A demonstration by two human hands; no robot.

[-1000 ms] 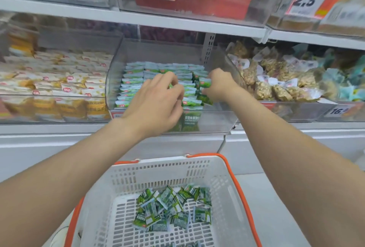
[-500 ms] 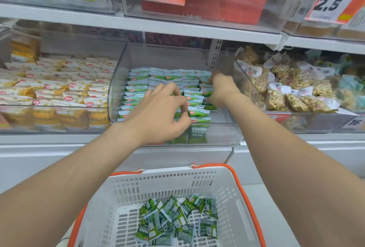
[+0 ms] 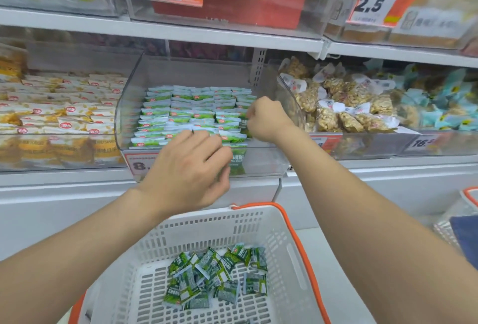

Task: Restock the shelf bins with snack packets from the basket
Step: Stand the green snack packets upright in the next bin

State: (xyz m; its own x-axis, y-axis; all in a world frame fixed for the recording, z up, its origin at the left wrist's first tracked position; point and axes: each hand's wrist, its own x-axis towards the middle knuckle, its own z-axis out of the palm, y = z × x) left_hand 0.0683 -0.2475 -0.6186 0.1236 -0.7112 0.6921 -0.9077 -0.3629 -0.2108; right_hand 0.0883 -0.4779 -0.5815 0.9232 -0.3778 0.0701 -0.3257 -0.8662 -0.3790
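Head view: the right hand point(image 3: 266, 119), at the clear bin's point(image 3: 125, 116) right edge, curls its fingers to pinch a dark green packet point(image 3: 244, 124) beside neat green-and-white rows point(image 3: 191, 114). The left hand point(image 3: 186, 171) curls over the near rim — whether it holds anything I cannot tell. Loose packets point(image 3: 219, 277) lie in the basket point(image 3: 196, 230).

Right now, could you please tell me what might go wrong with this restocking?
The right hand pinches green packets beside the neat rows in the clear bin; a nudge could disorder them. The left hand hovers at the bin's front wall, where packets might slip over and miss the basket.
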